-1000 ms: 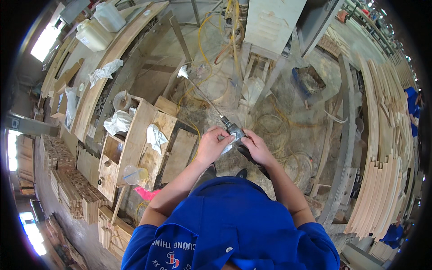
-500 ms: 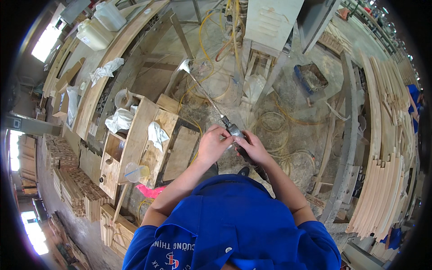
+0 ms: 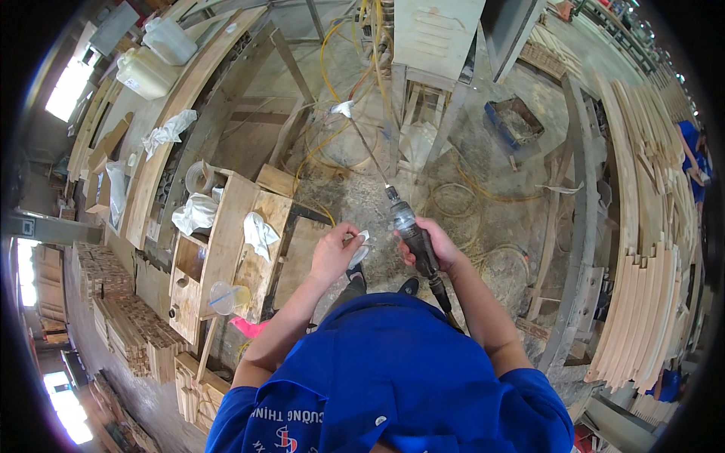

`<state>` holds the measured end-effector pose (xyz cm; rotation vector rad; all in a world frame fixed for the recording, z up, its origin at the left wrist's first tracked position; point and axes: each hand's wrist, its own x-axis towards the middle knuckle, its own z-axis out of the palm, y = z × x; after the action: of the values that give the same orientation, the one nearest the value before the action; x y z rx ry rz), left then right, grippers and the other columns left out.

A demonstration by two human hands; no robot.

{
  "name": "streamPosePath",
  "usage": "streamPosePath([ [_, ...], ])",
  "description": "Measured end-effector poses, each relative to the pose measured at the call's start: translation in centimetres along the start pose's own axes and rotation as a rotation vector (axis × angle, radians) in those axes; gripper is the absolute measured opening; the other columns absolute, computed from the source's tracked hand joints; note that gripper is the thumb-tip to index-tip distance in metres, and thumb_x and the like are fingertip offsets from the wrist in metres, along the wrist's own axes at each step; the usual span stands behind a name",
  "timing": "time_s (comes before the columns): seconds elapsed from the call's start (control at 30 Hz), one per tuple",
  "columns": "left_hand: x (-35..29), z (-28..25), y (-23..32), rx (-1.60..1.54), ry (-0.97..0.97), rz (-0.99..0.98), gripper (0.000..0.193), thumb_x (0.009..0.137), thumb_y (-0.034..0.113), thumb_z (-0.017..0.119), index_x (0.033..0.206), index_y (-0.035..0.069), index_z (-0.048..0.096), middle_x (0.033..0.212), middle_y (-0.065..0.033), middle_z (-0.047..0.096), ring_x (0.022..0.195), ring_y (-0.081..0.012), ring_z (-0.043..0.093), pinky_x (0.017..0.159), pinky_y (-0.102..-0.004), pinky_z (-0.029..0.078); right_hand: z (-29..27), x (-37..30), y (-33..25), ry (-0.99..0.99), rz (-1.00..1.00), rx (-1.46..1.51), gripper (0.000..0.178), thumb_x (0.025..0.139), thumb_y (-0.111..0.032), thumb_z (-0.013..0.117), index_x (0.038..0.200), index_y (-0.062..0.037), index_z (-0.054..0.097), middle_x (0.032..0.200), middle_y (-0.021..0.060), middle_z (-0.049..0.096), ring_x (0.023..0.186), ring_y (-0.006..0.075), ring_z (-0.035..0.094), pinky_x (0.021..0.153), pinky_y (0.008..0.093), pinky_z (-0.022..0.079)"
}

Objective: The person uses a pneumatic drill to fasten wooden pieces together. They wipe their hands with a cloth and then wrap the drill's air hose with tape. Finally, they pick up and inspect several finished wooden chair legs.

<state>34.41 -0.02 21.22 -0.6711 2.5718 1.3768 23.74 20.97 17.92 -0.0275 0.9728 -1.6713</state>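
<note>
My right hand (image 3: pixel 440 245) is wrapped round the dark body of a power drill (image 3: pixel 405 220), which points away from me over the floor. From its chuck runs a long thin rod (image 3: pixel 368 151) with a white piece (image 3: pixel 343 108) at the far end, either cloth or a paddle. A dark cord leaves the drill's rear toward my right side. To the left and apart from the drill, my left hand (image 3: pixel 331 253) pinches a small white round thing (image 3: pixel 359 254), apparently a roll of tape. My fingers partly cover it.
On my left stands a wooden cabinet (image 3: pixel 219 249) bearing white rags (image 3: pixel 260 235) and a plastic cup (image 3: pixel 223 297). Yellow hoses (image 3: pixel 495 198) trail over the floor. A blue bin (image 3: pixel 514 121) sits ahead to the right. Wooden strips (image 3: pixel 638 317) are stacked at the right, with a person (image 3: pixel 693 160) beyond.
My hands, together at the drill before, are now apart. The left has drawn back to the left with the white round thing; the right has taken hold of the drill body. The rod's tip has swung right.
</note>
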Motion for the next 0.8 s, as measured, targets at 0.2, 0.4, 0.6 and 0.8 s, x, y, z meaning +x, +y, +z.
streamPosePath([
  [0.2,2.0,1.3,-1.1,0.069,0.099,0.081,0.02,0.084,0.023,0.061,0.097,0.011,0.051,0.077,-0.0118,0.062,0.061,-0.025,0.06,0.057,-0.0348,0.047,0.5,-0.5,-0.5,-0.3,0.065,0.358,0.074,0.088,-0.065,0.025,0.108,0.0008,0.052,0.068,0.0082,0.052,0.049,0.016,0.046,0.052,0.0316,0.037],
  [0.4,2.4,3.7,0.7,-1.19,-0.284,-0.175,0.036,0.088,0.032,0.058,0.113,0.017,0.036,0.111,-0.0067,0.055,0.088,-0.0181,0.059,0.069,-0.033,0.046,0.0,-0.5,0.1,-0.386,0.1,0.443,0.079,0.084,-0.071,0.024,0.104,-0.0002,0.053,0.066,0.0066,0.05,0.044,0.0138,0.043,0.051,0.0302,0.035],
  [0.6,3.2,6.3,1.1,-1.447,-0.451,0.063,0.05,0.089,0.036,0.055,0.127,0.019,0.027,0.134,-0.0112,0.043,0.123,-0.025,0.042,0.09,-0.0403,0.044,0.9,0.7,1.1,-0.489,0.145,0.538,0.077,0.078,-0.072,0.039,0.107,-0.0011,0.05,0.065,0.003,0.046,0.043,0.0101,0.039,0.05,0.0283,0.034],
  [0.8,4.4,6.3,1.3,-1.359,-0.439,-0.041,0.039,0.088,0.04,0.055,0.108,0.01,0.042,0.124,-0.0142,0.052,0.117,-0.0292,0.049,0.093,-0.0447,0.044,1.4,0.8,0.8,-0.339,0.05,0.192,0.073,0.08,-0.056,0.051,0.124,0.0,0.038,0.096,0.0183,0.057,0.072,0.0298,0.061,0.055,0.0388,0.053],
])
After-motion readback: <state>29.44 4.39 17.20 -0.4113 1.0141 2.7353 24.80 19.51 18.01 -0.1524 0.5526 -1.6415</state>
